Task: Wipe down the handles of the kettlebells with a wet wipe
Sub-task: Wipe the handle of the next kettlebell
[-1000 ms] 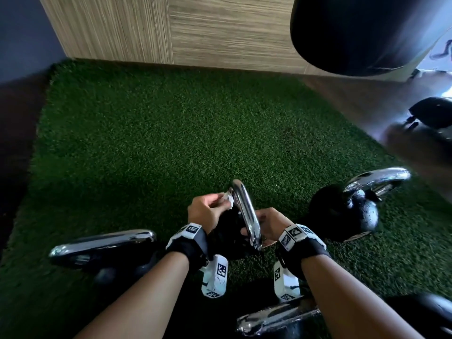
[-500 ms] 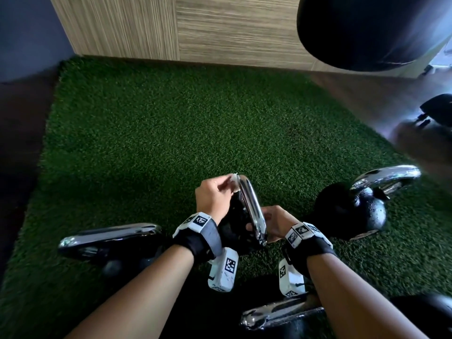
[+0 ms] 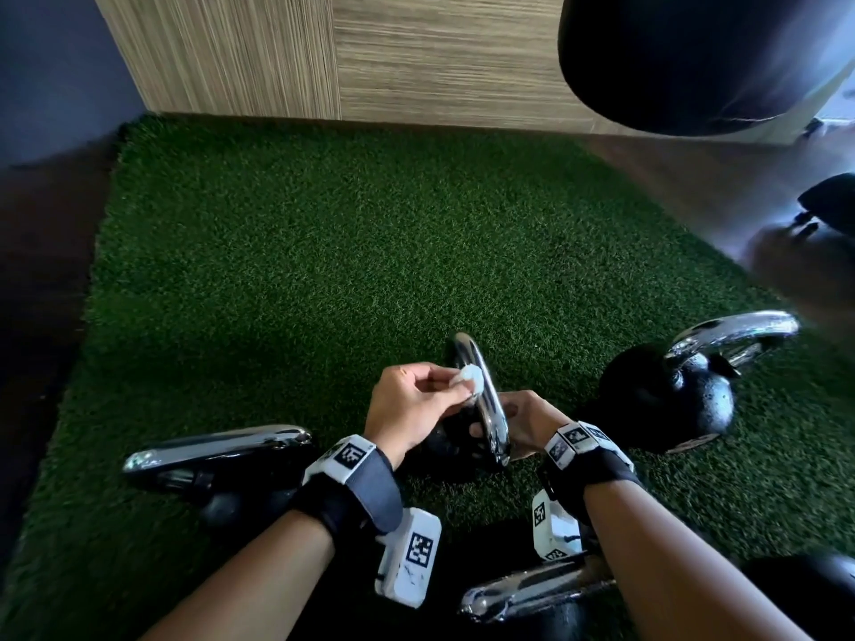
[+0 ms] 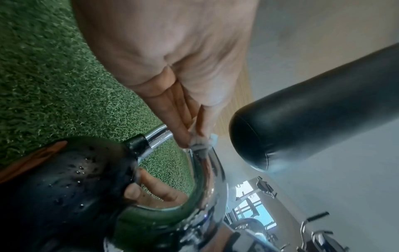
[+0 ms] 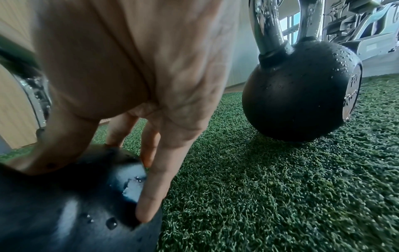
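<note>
A black kettlebell (image 3: 451, 448) stands on the green turf between my hands, its chrome handle (image 3: 486, 400) edge-on to me. My left hand (image 3: 455, 384) pinches a small white wet wipe (image 3: 473, 378) against the upper part of that handle. The left wrist view shows the wipe (image 4: 200, 146) pressed on the chrome handle (image 4: 208, 172) under my left hand's (image 4: 192, 136) fingertips. My right hand (image 3: 518, 416) rests on the wet black body (image 5: 64, 204) from the right, with its fingers (image 5: 155, 187) fairly straight.
Three more chrome-handled kettlebells stand around: one kettlebell (image 3: 666, 400) at right, a second kettlebell (image 3: 217, 448) at left, a third kettlebell (image 3: 532, 589) near my right forearm. A black punching bag (image 3: 694, 53) hangs above the far right. Beyond the turf (image 3: 324, 247) is a wood-panelled wall (image 3: 416, 53).
My left hand has slid the wipe along the handle, up toward the far bend and then back a little toward me. The right hand stays on the kettlebell's body.
</note>
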A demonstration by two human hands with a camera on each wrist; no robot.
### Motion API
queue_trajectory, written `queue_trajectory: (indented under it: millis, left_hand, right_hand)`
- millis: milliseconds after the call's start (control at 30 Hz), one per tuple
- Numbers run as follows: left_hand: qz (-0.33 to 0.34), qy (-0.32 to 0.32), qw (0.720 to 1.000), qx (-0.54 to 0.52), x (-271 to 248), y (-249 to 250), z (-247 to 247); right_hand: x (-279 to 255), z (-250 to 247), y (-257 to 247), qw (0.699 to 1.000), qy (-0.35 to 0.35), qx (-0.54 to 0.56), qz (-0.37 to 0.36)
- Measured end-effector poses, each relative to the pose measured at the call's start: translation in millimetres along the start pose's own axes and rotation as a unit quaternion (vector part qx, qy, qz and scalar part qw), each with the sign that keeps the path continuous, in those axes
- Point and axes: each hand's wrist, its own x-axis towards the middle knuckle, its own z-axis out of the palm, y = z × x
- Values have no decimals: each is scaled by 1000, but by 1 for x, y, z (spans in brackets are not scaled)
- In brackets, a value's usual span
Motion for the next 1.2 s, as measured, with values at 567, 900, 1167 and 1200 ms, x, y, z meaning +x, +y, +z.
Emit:
queue_trajectory:
  millis: [567,900,1167,1200]
  left_hand:
    - [79,-126,981,123,-50,-11,0]
    - [120,-102,949,272,-49,-23,0]
    - [128,97,983,94,-8,16,-24]
    - [110,95,988,56,-3,20,-24]
  right_hand:
    - [-1,-5,1,996,-88,12,-20]
    - [-10,8,-13,951,75,-275,-116]
    - [-15,14,-38,850,283,-298,-331]
    - [-14,13,-40,849,286,-271,-353]
